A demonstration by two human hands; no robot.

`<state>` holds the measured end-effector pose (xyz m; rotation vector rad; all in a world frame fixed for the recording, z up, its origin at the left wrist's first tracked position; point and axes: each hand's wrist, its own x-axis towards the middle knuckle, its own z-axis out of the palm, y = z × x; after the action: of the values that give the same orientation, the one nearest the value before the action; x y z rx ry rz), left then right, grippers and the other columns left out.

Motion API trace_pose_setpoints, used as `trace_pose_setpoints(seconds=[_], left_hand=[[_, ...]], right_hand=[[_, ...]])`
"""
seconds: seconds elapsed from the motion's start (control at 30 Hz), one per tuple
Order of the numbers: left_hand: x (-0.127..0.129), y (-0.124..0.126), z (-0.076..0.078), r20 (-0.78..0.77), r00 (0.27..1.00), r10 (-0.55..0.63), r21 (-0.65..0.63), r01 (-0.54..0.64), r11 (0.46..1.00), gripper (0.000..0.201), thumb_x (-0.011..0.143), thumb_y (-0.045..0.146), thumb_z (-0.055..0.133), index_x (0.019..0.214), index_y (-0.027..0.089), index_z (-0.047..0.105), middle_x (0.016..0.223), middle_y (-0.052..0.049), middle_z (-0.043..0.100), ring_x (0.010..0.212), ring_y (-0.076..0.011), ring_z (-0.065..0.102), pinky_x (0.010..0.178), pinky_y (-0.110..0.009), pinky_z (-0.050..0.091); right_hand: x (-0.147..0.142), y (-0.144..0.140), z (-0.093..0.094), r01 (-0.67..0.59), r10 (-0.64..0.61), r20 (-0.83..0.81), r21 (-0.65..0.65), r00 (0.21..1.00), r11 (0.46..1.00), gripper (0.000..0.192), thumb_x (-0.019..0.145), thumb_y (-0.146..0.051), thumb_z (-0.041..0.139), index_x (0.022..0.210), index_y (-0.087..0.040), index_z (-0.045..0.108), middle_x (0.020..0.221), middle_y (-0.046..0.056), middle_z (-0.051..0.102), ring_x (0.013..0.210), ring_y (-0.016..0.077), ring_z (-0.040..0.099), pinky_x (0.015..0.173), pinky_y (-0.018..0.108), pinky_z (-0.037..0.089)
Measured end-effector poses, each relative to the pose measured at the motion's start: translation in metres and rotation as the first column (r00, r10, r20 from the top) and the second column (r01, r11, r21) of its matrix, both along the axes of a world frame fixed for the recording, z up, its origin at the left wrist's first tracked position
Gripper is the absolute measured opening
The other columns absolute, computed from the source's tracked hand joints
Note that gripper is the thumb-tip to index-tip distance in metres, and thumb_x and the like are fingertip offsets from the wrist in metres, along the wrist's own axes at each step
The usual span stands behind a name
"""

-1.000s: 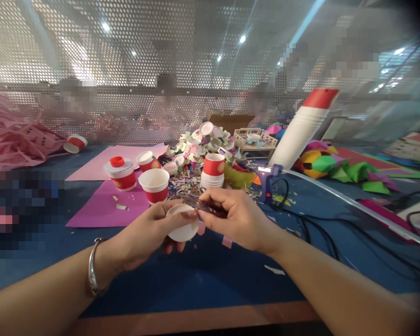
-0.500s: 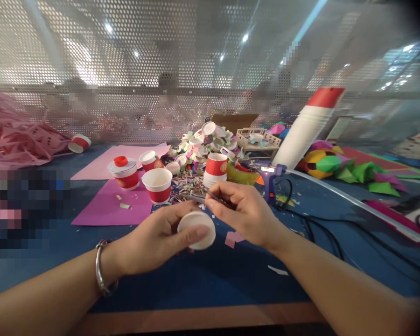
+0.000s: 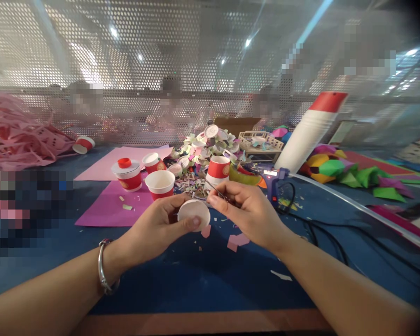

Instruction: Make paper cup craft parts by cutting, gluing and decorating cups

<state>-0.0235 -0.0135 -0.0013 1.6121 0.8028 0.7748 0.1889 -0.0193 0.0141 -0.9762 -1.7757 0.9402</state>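
Note:
My left hand [image 3: 161,226] grips a small round white paper disc [image 3: 193,213], apparently a cup base, with the thumb lying across its face. Just to its right, my right hand [image 3: 247,212] is closed around slim dark scissors [image 3: 220,192]. Their tips point up and left, near the disc but apart from it; the fingers hide the handles. Behind my left hand stands an open red-and-white paper cup [image 3: 160,184]. Another red-and-white cup [image 3: 219,168], upside down on white ones, is beyond my right hand.
A lidded cup [image 3: 126,176] stands by purple paper [image 3: 105,205]. A heap of cut paper pieces [image 3: 205,140] lies behind. At right are a blue glue gun [image 3: 272,184], black cables [image 3: 329,233], a leaning cup stack [image 3: 306,133] and coloured paper shapes [image 3: 359,177]. Pink scraps [image 3: 236,241] lie nearby.
The disc in my left hand has risen slightly and turned. The scissors have swung up, so their tips show above my right fingers. A pink scrap now shows below the disc.

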Motion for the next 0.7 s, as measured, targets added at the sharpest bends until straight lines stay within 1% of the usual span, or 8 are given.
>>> trace_pose_setpoints(seconds=[0.1,0.2,0.37,0.5,0.63,0.7], left_hand=[[0.0008,-0.0018,0.0040,-0.034,0.999,0.005,-0.028,-0.006,1.000,0.027,0.089,0.041,0.069,0.098,0.016,0.065,0.088,-0.003,0.066,0.074,-0.0138,0.055,0.062,-0.023,0.044],[0.0014,-0.0034,0.0070,0.001,1.000,-0.011,-0.070,0.011,0.997,0.023,0.090,0.037,0.067,0.096,0.016,0.063,0.088,-0.004,0.067,0.074,-0.0142,0.058,0.061,-0.023,0.047],[0.0011,-0.0032,0.0072,0.005,1.000,-0.019,-0.082,0.020,0.996,0.020,0.089,0.034,0.067,0.094,0.016,0.062,0.083,-0.003,0.067,0.067,-0.0123,0.058,0.060,-0.023,0.048],[0.0008,-0.0040,0.0086,0.010,0.999,-0.044,-0.090,0.045,0.995,0.017,0.088,0.032,0.067,0.091,0.016,0.062,0.078,-0.001,0.066,0.062,-0.0103,0.056,0.057,-0.022,0.047],[0.0007,-0.0044,0.0084,-0.003,0.996,-0.093,-0.119,0.092,0.989,0.014,0.089,0.030,0.066,0.092,0.016,0.063,0.077,0.001,0.066,0.063,-0.0093,0.056,0.055,-0.019,0.046],[0.0008,-0.0042,0.0070,0.009,0.997,-0.078,-0.125,0.078,0.989,0.015,0.089,0.029,0.067,0.096,0.016,0.062,0.079,0.001,0.067,0.065,-0.0091,0.057,0.055,-0.019,0.047]], right_hand=[[-0.0005,-0.0002,-0.0006,-0.022,0.021,-0.002,-0.036,1.000,0.999,0.020,0.093,-0.036,0.064,0.088,-0.017,0.066,0.078,0.001,0.062,0.068,0.0116,0.054,0.062,0.025,0.044],[-0.0004,-0.0005,-0.0007,-0.047,0.048,0.007,-0.071,0.999,0.996,0.021,0.094,-0.037,0.064,0.088,-0.018,0.066,0.077,0.001,0.063,0.068,0.0124,0.056,0.062,0.026,0.045],[-0.0002,-0.0008,-0.0017,-0.066,0.068,0.022,-0.106,0.997,0.992,0.017,0.089,-0.035,0.070,0.085,-0.019,0.067,0.076,-0.001,0.063,0.067,0.0124,0.057,0.061,0.026,0.044],[-0.0002,-0.0010,-0.0024,-0.106,0.108,0.005,-0.155,0.994,0.982,0.015,0.088,-0.032,0.072,0.086,-0.019,0.065,0.074,0.000,0.066,0.068,0.0139,0.062,0.064,0.027,0.046],[0.0000,-0.0002,-0.0026,-0.131,0.135,0.003,-0.205,0.991,0.970,0.015,0.088,-0.032,0.071,0.087,-0.019,0.065,0.073,0.000,0.067,0.066,0.0144,0.063,0.062,0.027,0.044],[0.0002,0.0004,-0.0030,-0.137,0.139,-0.003,-0.202,0.990,0.970,0.015,0.089,-0.032,0.070,0.086,-0.018,0.065,0.073,0.000,0.066,0.067,0.0135,0.062,0.061,0.026,0.043]])
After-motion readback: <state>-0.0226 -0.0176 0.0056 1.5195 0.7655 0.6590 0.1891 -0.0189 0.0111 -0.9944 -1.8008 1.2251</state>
